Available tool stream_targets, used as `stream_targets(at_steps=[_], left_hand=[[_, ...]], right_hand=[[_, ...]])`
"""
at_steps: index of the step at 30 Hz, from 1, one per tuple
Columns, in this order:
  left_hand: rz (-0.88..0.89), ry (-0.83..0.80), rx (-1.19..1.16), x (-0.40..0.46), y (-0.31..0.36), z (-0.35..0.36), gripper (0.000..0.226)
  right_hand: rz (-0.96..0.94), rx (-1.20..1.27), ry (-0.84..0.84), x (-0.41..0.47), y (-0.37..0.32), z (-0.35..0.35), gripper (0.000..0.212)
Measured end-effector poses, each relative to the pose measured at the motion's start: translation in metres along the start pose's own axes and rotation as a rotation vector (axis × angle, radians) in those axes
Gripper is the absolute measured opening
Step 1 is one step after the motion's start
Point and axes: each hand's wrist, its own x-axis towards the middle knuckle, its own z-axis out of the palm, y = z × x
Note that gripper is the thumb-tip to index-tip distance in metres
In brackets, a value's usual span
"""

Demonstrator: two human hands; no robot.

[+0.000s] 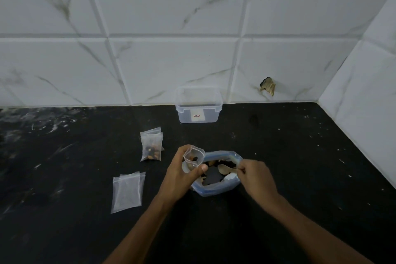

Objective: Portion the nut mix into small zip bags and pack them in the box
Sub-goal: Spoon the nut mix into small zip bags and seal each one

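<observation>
Left hand (182, 174) grips a small zip bag (193, 157), mouth open, over the near-left rim of the large nut-mix bag (216, 174) on the black counter (300, 167). Right hand (255, 174) pinches a spoon (225, 169) handle; the bowl lies inside. The clear box (198, 106) stands far, against the wall. Nuts in the held bag are hard to make out.

We saw a black speckled counter (278, 178) under white grey-veined wall tiles (171, 6), a clear box (198, 106), and a blue-rimmed bag (216, 188).
</observation>
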Motion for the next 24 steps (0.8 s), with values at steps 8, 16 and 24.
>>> stream_targets(at_steps=[8, 16, 24], left_hand=[[-0.036, 0.033, -0.009, -0.001, -0.010, 0.000, 0.055], [-0.078, -0.019, -0.055, 0.010, -0.016, -0.007, 0.055], [-0.078, -0.048, -0.044, 0.012, -0.016, -0.006, 0.067]], right_hand=[[-0.064, 0.027, 0.040, 0.007, -0.014, 0.015, 0.009], [-0.062, 0.154, -0.064, 0.010, -0.025, 0.029, 0.012], [0.224, 0.422, -0.253, 0.022, -0.025, 0.026, 0.014]])
